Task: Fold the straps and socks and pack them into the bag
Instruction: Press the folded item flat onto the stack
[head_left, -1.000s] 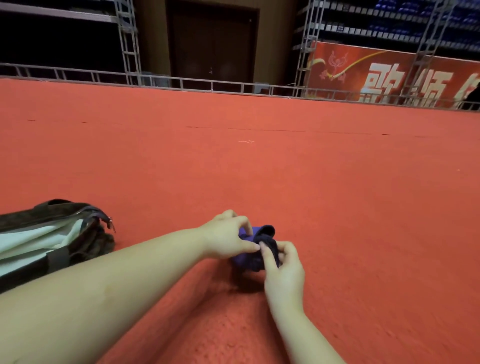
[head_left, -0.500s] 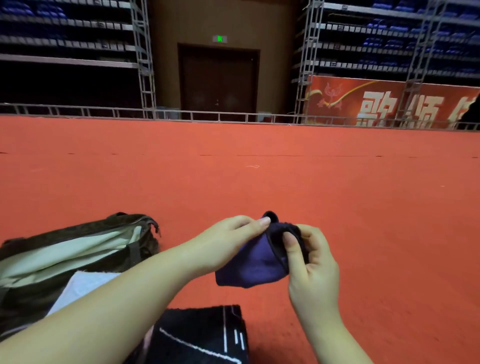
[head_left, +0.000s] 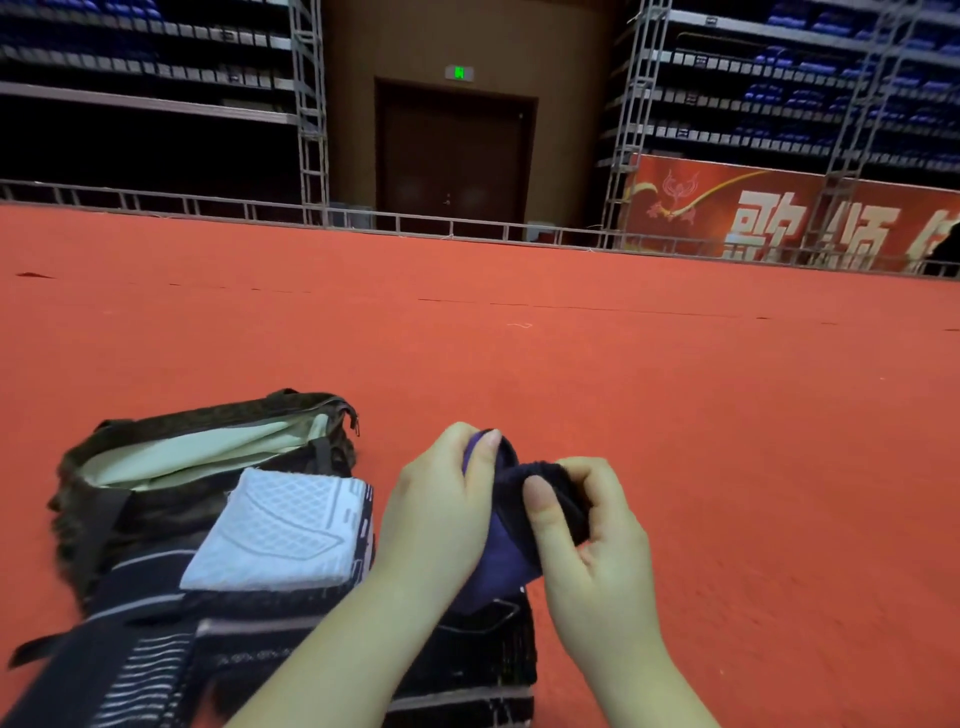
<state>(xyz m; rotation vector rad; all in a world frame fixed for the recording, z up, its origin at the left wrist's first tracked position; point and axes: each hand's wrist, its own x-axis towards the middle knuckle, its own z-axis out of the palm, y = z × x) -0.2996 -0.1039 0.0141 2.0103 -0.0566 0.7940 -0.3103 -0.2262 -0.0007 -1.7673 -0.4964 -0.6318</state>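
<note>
A dark purple sock (head_left: 506, 540) with a black cuff is held up between both hands, above the red carpet. My left hand (head_left: 441, 514) pinches its upper left edge. My right hand (head_left: 592, 551) grips the black cuff, thumb on top. To the left lies the dark brown bag (head_left: 104, 514), unzipped, its pale lining showing. A folded white patterned piece (head_left: 280, 530) lies in front of the bag on black straps with grey stripes (head_left: 218, 654).
Red carpet (head_left: 727, 415) stretches ahead and to the right. A low metal railing (head_left: 467, 228) borders its far edge, with truss towers, a dark door and a red banner behind.
Both hands have lifted the purple sock from the carpet and drawn it closer. My view has tipped down, so the bag, white piece and black straps now show.
</note>
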